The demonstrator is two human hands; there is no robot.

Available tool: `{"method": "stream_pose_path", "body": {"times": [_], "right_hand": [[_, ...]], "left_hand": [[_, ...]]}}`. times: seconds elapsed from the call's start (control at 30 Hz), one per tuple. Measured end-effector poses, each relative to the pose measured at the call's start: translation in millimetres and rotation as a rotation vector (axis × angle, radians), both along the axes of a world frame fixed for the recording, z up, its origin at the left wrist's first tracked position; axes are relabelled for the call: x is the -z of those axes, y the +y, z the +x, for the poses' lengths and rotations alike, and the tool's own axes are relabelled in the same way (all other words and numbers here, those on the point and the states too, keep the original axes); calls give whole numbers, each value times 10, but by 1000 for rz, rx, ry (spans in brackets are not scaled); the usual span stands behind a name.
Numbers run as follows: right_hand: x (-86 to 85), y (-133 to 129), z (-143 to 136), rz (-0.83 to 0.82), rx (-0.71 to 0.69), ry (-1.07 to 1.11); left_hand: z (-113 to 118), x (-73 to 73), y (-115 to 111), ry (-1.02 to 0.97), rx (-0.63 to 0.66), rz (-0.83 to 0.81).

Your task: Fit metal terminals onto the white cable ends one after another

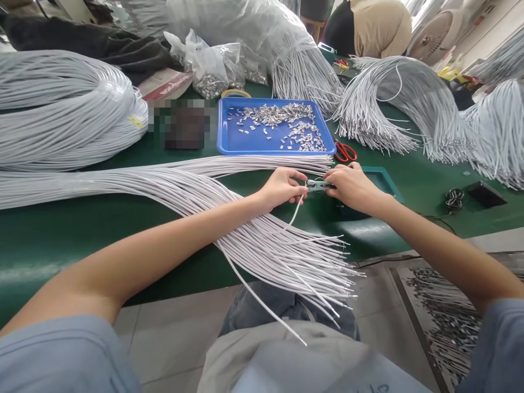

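Note:
Between finger and thumb, my left hand (282, 188) pinches a light grey cable (298, 210) near its end. My right hand (352, 187) is closed around a small tool with pale green jaws (318, 185), perhaps pliers; its handles are mostly hidden. The jaws point left and meet the cable end at my left fingertips; whether they grip it I cannot tell. Under my left forearm a bundle of grey cables (262, 240) fans out over the table's front edge. Another strand of cables (270, 162) runs behind my left hand.
A blue tray (245, 144) of small metal pieces lies behind my hands, with red-handled scissors (346, 152) at its right. A teal tray (385, 183) sits under my right hand. Coiled cable bundles (61, 109) stand left, others (434, 103) right. A person (380, 27) bends at the back.

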State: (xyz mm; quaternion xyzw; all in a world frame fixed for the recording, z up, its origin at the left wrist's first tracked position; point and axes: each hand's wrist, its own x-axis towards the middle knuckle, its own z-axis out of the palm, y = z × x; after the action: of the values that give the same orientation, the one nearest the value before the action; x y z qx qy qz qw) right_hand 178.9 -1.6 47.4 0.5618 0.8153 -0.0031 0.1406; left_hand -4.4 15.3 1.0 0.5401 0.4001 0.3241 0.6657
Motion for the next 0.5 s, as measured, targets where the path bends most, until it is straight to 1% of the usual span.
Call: {"method": "stream_pose_path", "body": {"times": [0.17,0.33,0.43,0.5], "right_hand": [[-18,-9,-40,0,-4,10],[2,-19,-62,11,-22,18],[29,10,-18,34,-39,18],[46,50,59,31,-95,68]], "left_hand": [[4,0,0,25,-13,-10],[1,12,-3,44,-18,1],[-2,17,-3,35,-18,5],[-6,17,-3,27,-10,7]]}}
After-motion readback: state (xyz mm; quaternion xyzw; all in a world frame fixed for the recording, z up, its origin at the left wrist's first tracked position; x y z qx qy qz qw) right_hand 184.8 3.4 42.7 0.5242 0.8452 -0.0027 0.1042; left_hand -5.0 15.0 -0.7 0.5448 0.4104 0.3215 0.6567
